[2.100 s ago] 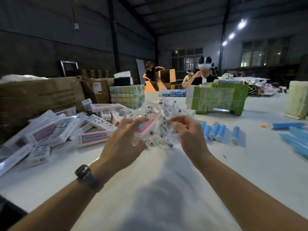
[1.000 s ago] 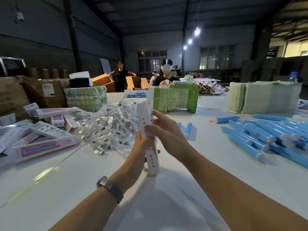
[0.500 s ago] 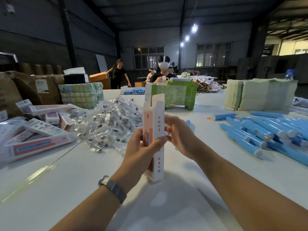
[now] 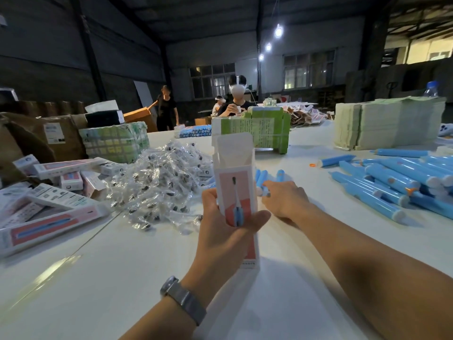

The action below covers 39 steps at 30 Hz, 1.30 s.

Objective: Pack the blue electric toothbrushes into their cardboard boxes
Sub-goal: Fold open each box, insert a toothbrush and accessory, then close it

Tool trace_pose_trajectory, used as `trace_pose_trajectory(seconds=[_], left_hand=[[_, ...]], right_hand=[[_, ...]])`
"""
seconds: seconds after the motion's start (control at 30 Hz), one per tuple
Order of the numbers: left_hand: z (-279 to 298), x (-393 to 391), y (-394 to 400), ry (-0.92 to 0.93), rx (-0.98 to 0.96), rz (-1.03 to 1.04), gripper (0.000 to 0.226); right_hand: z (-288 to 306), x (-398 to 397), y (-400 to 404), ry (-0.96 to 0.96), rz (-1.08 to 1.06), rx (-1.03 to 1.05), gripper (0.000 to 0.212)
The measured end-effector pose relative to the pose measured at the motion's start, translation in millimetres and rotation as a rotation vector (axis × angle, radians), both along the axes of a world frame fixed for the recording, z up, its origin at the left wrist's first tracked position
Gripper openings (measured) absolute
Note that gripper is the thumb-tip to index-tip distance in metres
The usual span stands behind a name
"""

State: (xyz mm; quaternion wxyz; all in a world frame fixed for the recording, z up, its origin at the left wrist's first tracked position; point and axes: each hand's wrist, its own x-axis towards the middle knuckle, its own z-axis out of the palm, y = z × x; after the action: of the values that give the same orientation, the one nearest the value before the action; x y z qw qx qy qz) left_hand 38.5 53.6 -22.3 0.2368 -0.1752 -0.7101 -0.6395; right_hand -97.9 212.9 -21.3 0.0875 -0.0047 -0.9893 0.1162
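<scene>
Your left hand (image 4: 226,231) is wrapped around the lower half of an upright cardboard box (image 4: 235,187), thumb on its left edge and fingers curled across the printed front, so the box stands on end on the white table (image 4: 122,278) with its top flap raised and its mouth open. Your right hand (image 4: 285,201) reaches past the box on its right, palm down, its fingertips (image 4: 266,190) curled onto a small cluster of blue toothbrushes (image 4: 261,176) lying just behind the box; how many of them you have hold of is hard to tell, since the box hides part of the cluster. A silver watch (image 4: 183,299) sits on your left wrist. To your right, well apart from both hands, lies a large heap of blue toothbrush handles (image 4: 392,182). To the left of the box is a mound of small clear plastic packets (image 4: 159,180), and further left a scatter of closed boxes (image 4: 49,212) lying flat. Behind the upright box stands a green bundle of printed sheets (image 4: 267,128), with a taller pale stack (image 4: 389,123) at the right. Two masked people (image 4: 236,99) sit at the table's far end, and another person (image 4: 166,107) stands beside brown cartons.
</scene>
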Motion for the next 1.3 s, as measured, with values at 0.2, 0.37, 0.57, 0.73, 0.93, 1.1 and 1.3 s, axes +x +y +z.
trace_pose_trajectory(seconds=[0.2,0.37,0.57,0.73,0.93,1.1,1.3], left_hand=[[1.8,0.5,0.4,-0.008,0.017,-0.017,0.061],[6.0,1.1,-2.9,-0.005,0.061,-0.047,0.070],[5.8,-0.2,-3.6,0.014,0.043,-0.033,0.054],[3.1,0.2,-6.2,0.021,0.029,-0.045,0.050],[4.7,0.1,-7.3,0.051,0.046,-0.069,0.027],[5.2,4.8,-3.9,0.035,0.042,-0.074,0.027],[4.9,7.5,-5.4,0.012,0.004,-0.069,0.027]], right_hand=[[21.7,13.1,7.8,-0.018,0.033,-0.017,0.043],[35.2,21.0,9.5,0.127,-0.073,-0.053,0.034],[17.6,18.2,19.2,0.062,-0.058,-0.021,0.030],[27.5,23.7,19.1,-0.050,-0.074,0.087,0.023],[42.7,42.8,17.8,0.017,-0.045,-0.240,0.050],[96.1,83.6,6.4,0.185,0.292,-1.077,0.066],[129.7,137.6,-11.8,0.385,0.576,-1.324,0.035]])
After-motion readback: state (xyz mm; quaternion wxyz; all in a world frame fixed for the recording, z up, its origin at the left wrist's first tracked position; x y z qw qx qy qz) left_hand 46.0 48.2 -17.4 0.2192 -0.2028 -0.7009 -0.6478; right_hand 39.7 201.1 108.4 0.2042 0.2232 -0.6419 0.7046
